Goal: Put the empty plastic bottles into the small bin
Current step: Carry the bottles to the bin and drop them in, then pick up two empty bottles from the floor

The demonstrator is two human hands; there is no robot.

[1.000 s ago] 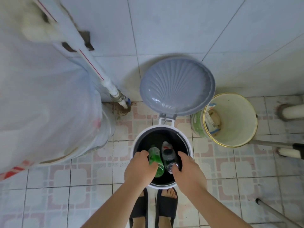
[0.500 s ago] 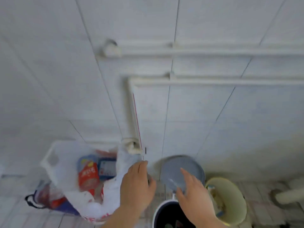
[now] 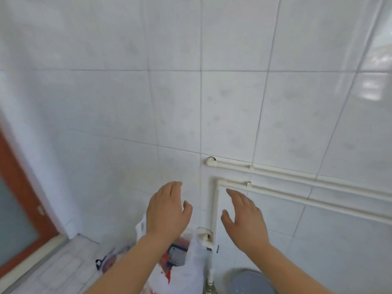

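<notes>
My left hand [image 3: 167, 211] and my right hand [image 3: 244, 219] are raised in front of the white tiled wall, both with fingers apart and holding nothing. Only the top of the small bin's grey shell-patterned lid [image 3: 250, 282] shows at the bottom edge, below my right forearm. The bin's inside and the plastic bottles are out of view.
A white plastic bag [image 3: 191, 266] with red and blue packages stands on the floor below my left hand. White pipes [image 3: 275, 175] run along the wall and down to a fitting [image 3: 204, 236]. A brown-framed door [image 3: 19, 200] is at the left.
The view has tilted up from the open bin to the wall. Both hands have let go of the green and clear bottles in the bin and risen, empty.
</notes>
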